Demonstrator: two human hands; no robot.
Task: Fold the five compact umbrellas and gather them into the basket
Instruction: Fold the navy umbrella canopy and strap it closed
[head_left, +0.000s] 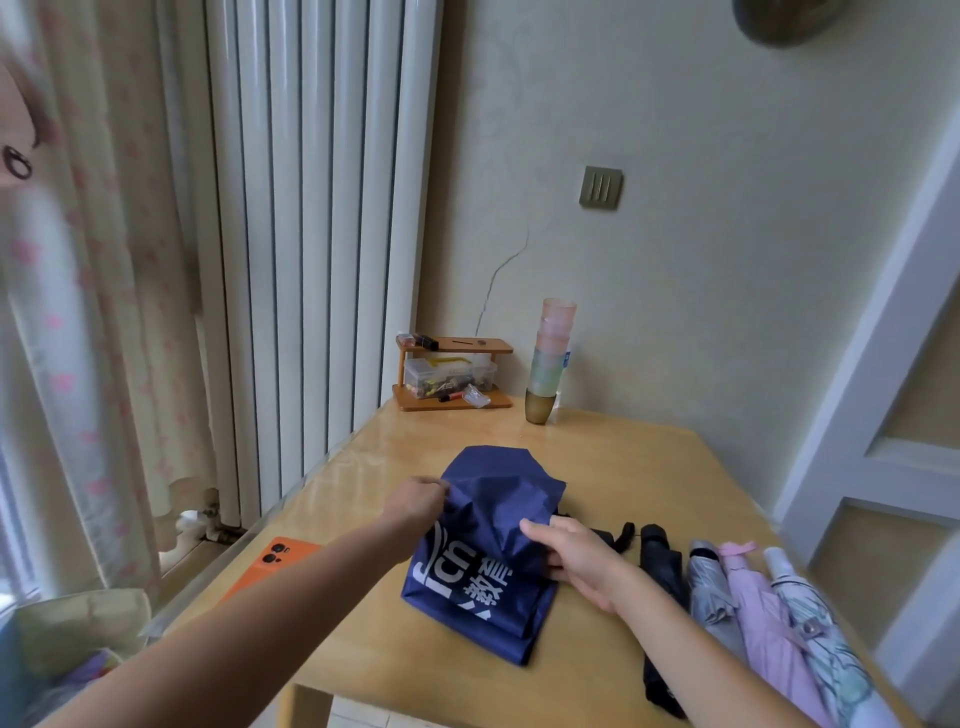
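Bench (649, 467) of pale wood fills the near half of your view, with a white radiator (311, 208) standing behind its far left corner. Five umbrellas lie on it.

The navy umbrella (483, 597), printed in white, is the biggest. Its canopy is loose and only partly folded at the middle of the bench, and its long axis runs far to near, leaning a little right at the near end.

Your hands are both on it. Your left hand (415, 501) pinches the cloth at the far left edge with curled fingers. Your right hand (576, 561) grips the right side, thumb on top and fingers tucked under the fabric.

Right of that hand, four closed umbrellas lie side by side. All run lengthwise far to near and fan toward the near right corner. From left to right they are one black umbrella (662, 561), one grey umbrella (709, 587), one pink umbrella (753, 597) and one white umbrella (789, 582).

A black handle (618, 538) with a strap loop shows just beyond your right hand, pointing right. You cannot tell whose it is.

One orange phone (265, 566) lies face down at the left edge. At the far edge stand one wooden rack (452, 343) holding one clear box (447, 371), and to its right one stack of tinted cups (553, 353).
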